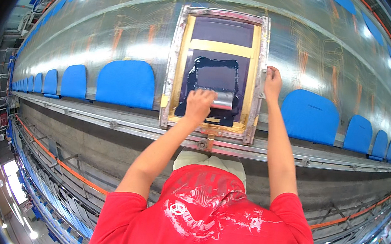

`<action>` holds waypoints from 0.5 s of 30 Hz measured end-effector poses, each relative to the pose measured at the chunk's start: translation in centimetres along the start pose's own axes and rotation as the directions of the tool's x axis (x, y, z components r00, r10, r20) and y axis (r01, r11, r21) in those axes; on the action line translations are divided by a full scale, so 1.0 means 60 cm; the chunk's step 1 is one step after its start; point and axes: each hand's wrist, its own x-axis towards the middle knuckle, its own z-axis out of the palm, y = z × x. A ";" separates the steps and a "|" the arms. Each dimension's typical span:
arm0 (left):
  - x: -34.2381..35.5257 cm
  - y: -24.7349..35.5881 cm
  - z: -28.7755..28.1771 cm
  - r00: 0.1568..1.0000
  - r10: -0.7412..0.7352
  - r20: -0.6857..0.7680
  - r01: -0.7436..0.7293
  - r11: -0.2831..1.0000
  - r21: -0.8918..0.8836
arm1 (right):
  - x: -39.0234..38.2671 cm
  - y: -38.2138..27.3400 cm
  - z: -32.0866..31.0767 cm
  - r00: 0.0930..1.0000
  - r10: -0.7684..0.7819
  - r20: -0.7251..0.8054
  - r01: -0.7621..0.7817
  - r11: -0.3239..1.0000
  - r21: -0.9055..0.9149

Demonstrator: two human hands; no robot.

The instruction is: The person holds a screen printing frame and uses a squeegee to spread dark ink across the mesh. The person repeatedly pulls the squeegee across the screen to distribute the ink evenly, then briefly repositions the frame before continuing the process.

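A screen printing frame [175, 62] lies on the long metal table in front of me, its mesh bordered with yellow tape. Dark, wet ink [192, 74] spreads in a rough rectangle over the lower part of the mesh. My left hand [199, 106] is closed around a squeegee [223, 99], a wide silvery blade that rests on the inked mesh near its lower end. At the frame's right side rail, my right hand [273, 84] grips the edge with bent fingers. Whatever lies beneath the screen is hidden.
Blue rounded fabric pieces [126, 83] lie in a row along the table [86, 29], several to each side of the frame. A metal rail [146, 135] with bolts runs along the near edge. Another row of blue pieces lies along the far edge.
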 end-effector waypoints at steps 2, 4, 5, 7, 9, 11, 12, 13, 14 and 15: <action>-0.024 0.002 -0.010 0.999 0.042 -0.033 -0.045 0.995 -0.091 | 0.007 0.008 -0.006 0.999 -0.035 -0.011 0.034 0.997 -0.073; -0.038 -0.002 -0.031 0.996 0.068 -0.065 -0.077 0.985 -0.152 | 0.016 -0.009 -0.003 0.991 -0.117 -0.069 0.107 0.985 -0.139; -0.056 -0.009 -0.041 0.999 0.041 -0.008 -0.041 0.983 -0.179 | 0.011 -0.037 0.002 0.994 -0.089 -0.057 0.080 0.987 -0.142; -0.070 -0.028 -0.060 0.999 0.033 -0.020 -0.037 0.983 -0.181 | 0.004 -0.095 0.010 0.998 -0.025 -0.049 0.017 0.988 -0.151; -0.080 -0.062 -0.089 1.000 0.002 0.012 0.001 0.981 -0.195 | -0.021 -0.129 0.061 0.992 -0.107 -0.069 0.102 0.991 -0.081; -0.097 -0.121 -0.117 0.999 -0.035 0.023 0.038 0.983 -0.182 | -0.052 -0.156 0.121 0.981 -0.166 -0.098 0.161 0.986 -0.051; -0.106 -0.156 -0.130 0.998 -0.051 0.028 0.055 0.983 -0.177 | -0.070 -0.170 0.159 0.988 -0.139 -0.073 0.136 0.990 -0.049; -0.121 -0.202 -0.138 0.996 -0.074 0.044 0.080 0.983 -0.163 | -0.090 -0.190 0.203 0.993 -0.110 -0.052 0.108 0.993 -0.042; -0.134 -0.245 -0.153 0.996 -0.073 0.042 0.079 0.986 -0.145 | -0.109 -0.206 0.246 0.996 -0.078 -0.038 0.077 0.996 -0.038; -0.146 -0.286 -0.168 0.997 -0.070 0.041 0.075 0.989 -0.128 | -0.125 -0.223 0.289 0.988 -0.139 -0.073 0.139 0.990 0.003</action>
